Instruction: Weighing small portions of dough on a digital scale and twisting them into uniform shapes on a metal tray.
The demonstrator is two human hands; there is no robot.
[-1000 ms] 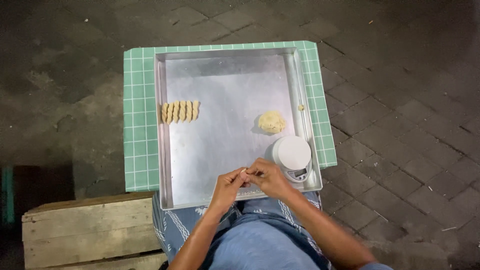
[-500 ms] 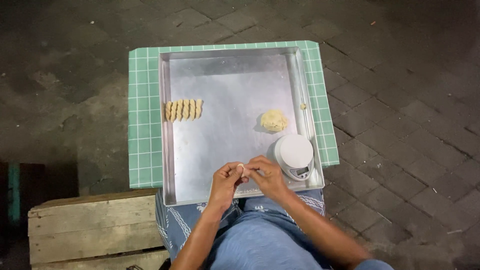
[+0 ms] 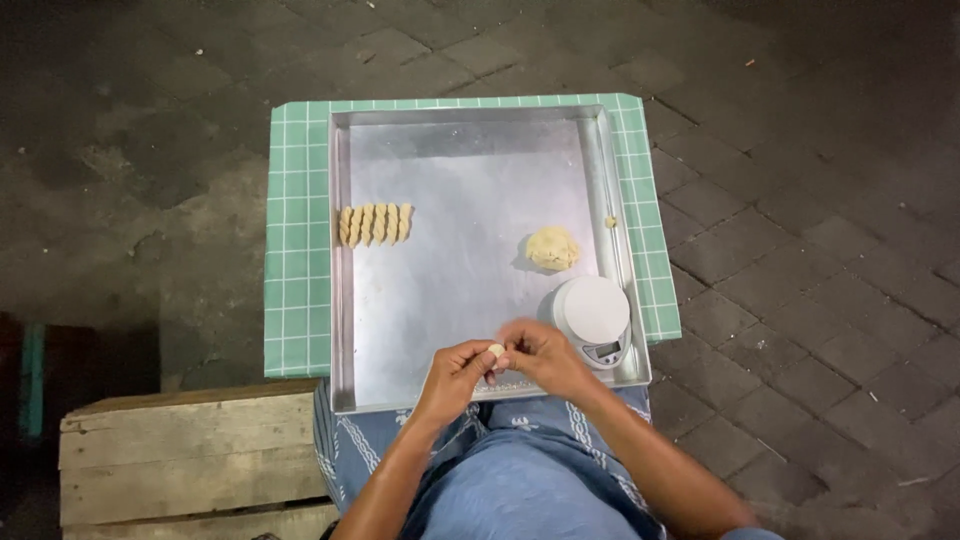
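Five shaped pieces [image 3: 375, 224] lie at 10 o'clock on the tray [image 3: 470, 300], a dough lump [image 3: 553, 247] remains at 2 o'clock, and the left hand [image 3: 452, 375] and right hand [image 3: 540, 358] pinch a small dough bit [image 3: 495, 351] between their fingertips.

Dark brick-paved floor [image 3: 800, 230], green checked cloth [image 3: 295, 250] on small table, wooden crate [image 3: 190, 460], dim light

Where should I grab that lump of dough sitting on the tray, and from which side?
Probably from above, fingers closing on opposite sides of the dough lump. It lies as a low rounded mound on the flat metal tray, apart from the white scale nearer you.
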